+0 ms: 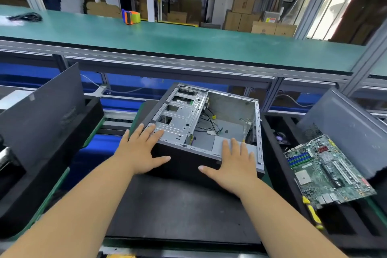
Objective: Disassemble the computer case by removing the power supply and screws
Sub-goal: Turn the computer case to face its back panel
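with the computer case [201,130] lying open side up at the far edge of the black mat [178,211], my left hand [139,151] and right hand [232,163] lie flat on its near rim, fingers straight, gripping nothing. stiff sheet metal, likely heavy-ish, edges maybe sharp; i'd grab the black side wall. grey power supply [219,145] sits in the near right corner inside.
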Available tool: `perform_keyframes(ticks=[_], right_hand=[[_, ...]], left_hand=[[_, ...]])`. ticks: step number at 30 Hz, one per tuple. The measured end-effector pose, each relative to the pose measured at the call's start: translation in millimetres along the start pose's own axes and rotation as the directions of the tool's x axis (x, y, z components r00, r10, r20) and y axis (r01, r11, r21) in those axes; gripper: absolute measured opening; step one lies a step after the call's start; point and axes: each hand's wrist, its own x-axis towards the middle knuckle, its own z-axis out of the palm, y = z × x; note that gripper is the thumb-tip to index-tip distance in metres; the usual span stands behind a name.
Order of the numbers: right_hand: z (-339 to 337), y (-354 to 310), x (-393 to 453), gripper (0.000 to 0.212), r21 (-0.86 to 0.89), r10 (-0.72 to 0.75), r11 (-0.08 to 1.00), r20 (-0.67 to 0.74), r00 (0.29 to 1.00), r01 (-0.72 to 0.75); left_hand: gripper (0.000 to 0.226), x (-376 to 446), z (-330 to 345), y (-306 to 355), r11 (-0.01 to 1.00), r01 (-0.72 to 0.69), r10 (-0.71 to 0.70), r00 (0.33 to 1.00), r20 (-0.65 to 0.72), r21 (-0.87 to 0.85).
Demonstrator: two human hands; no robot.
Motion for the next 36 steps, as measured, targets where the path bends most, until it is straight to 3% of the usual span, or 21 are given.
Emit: perform_keyframes(ticks=[4,7,12,14,18,22,26,29,36], right_hand=[[-3,-1,-3,0.115,0.012,0.0,1.0,0.021,1.0,0.0],[-12,9,-5,0.103,0.082,-0.056,0.995,0.026,0.998,0.053],[-40,55,5,0.055,0.348,-0.069,0.933,-0.073,0.995,0.09],[-51,80,14,0.04,0.375,-0.075,0.921,-0.093,0.993,0.105],[-61,114,34,0.06,0.157,-0.215,0.961,-0.086,0.973,0.226],[-57,130,40,0.062,0.106,-0.334,0.935,-0.051,0.941,0.338],[-49,144,39,0.074,0.087,-0.397,0.913,-0.03,0.917,0.398],[-44,150,38,0.08,0.033,-0.431,0.901,-0.04,0.901,0.433],[-42,151,39,0.076,-0.103,-0.459,0.886,-0.064,0.886,0.451]], left_hand=[[0.097,1,-15,8,0.998,0.026,-0.022,0.998,0.059,-0.055],[0.088,-6,-20,33,0.995,0.006,-0.012,0.998,-0.061,-0.095],[0.088,-29,-7,107,0.955,-0.14,0.118,0.988,-0.099,-0.261],[0.087,-35,-1,139,0.938,-0.162,0.139,0.986,-0.097,-0.306],[0.088,-36,7,192,0.95,-0.134,0.1,0.986,-0.13,-0.283],[0.09,-30,4,233,0.961,-0.069,0.036,0.991,-0.126,-0.266],[0.097,-21,2,270,0.969,0.055,-0.078,0.993,-0.084,-0.242],[0.089,-15,3,285,0.976,0.127,-0.145,0.985,-0.096,-0.176],[0.082,-12,8,282,0.98,0.134,-0.152,0.981,-0.123,-0.146]])
